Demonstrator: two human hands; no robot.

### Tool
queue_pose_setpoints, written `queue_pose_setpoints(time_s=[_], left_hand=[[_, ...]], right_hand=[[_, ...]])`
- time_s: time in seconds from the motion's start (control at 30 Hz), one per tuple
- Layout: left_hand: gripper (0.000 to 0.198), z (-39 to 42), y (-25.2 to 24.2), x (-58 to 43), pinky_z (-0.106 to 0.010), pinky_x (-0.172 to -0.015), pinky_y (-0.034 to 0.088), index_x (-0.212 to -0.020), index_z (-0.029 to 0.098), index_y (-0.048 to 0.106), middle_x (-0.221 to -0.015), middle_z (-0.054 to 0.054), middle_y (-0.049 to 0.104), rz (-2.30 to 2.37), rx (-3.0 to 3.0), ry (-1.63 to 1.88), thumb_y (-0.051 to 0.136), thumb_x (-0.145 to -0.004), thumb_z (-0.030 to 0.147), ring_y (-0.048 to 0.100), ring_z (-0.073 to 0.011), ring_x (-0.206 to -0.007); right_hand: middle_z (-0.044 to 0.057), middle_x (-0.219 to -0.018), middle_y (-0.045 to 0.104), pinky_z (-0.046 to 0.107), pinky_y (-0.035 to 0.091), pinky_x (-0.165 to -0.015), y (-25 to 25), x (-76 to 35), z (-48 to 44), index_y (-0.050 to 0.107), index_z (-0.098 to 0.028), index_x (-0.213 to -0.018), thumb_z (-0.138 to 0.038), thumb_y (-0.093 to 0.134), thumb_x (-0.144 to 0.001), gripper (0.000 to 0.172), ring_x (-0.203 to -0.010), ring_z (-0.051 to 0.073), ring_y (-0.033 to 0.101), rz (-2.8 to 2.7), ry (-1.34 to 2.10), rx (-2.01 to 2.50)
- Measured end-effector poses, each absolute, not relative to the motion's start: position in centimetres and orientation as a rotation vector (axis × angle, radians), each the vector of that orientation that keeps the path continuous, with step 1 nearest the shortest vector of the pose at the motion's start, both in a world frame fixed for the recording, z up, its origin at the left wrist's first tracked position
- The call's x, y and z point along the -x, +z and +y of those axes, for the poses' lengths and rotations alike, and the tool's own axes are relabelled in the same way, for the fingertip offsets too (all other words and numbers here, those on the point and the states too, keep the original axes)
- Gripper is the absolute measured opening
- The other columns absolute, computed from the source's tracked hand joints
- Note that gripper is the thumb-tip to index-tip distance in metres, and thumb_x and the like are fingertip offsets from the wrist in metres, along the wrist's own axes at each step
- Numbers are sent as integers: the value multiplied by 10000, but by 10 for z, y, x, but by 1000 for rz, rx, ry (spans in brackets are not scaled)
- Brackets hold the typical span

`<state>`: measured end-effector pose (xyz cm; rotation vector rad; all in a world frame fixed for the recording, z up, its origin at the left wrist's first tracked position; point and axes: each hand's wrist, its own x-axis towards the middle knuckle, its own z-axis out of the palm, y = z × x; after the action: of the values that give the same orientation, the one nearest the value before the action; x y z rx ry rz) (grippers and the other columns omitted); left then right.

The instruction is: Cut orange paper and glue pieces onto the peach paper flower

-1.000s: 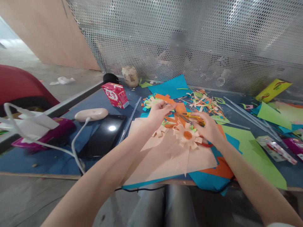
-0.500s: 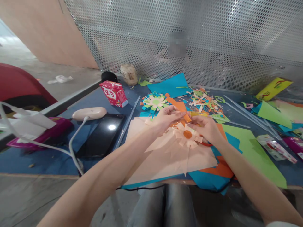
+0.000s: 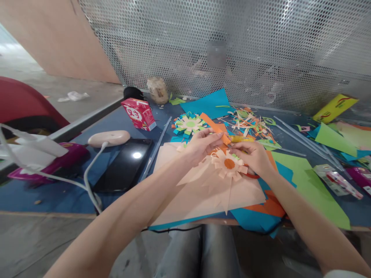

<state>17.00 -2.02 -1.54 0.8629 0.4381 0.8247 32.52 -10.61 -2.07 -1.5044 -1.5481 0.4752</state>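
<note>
An orange paper strip (image 3: 213, 125) slants up and left from the fingers of my left hand (image 3: 203, 144), which pinches its lower end. My right hand (image 3: 252, 154) is close beside it, thumb and fingers closed near the strip's lower end; what they hold, if anything, is too small to tell. Just below both hands lies a pale peach paper flower (image 3: 229, 164) with an orange centre, on peach sheets (image 3: 203, 197). A green, cream and blue paper flower (image 3: 189, 124) rests behind my left hand. Behind my right hand is a yellow tool (image 3: 240, 139), partly hidden.
Paper scraps (image 3: 252, 123) are heaped at the back. On the left are a phone (image 3: 124, 166), a white cable, a pink device (image 3: 109, 138) and a red box (image 3: 139, 114). Green sheets (image 3: 313, 185), clear sticks and a yellow box (image 3: 335, 109) lie right. Perforated metal stands behind.
The orange strip has shifted slightly left and turned in my left hand. My right fingers have closed more and sit a little apart from the strip.
</note>
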Motion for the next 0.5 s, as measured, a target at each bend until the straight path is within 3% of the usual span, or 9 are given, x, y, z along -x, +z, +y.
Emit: queue_pose_setpoints(time_s=[0.3, 0.5], left_hand=[[53, -21, -13, -169, -237, -738, 518, -730, 117, 591, -724, -34, 689, 432, -843, 757, 593, -733, 65, 654, -101, -657], [75, -23, -13, -167, -233, -655, 530, -734, 118, 584, -707, -25, 672, 421, -811, 655, 541, -773, 70, 652, -104, -620]], right_hand=[[40, -925, 702, 343, 520, -764, -14, -325, -108, 669, -226, -904, -312, 577, -774, 180, -861, 194, 650, -1458, 398, 1415], [29, -914, 698, 332, 515, -751, -12, -319, -116, 668, -258, -924, -254, 575, -791, 162, -839, 174, 635, -1714, 10, 1400]])
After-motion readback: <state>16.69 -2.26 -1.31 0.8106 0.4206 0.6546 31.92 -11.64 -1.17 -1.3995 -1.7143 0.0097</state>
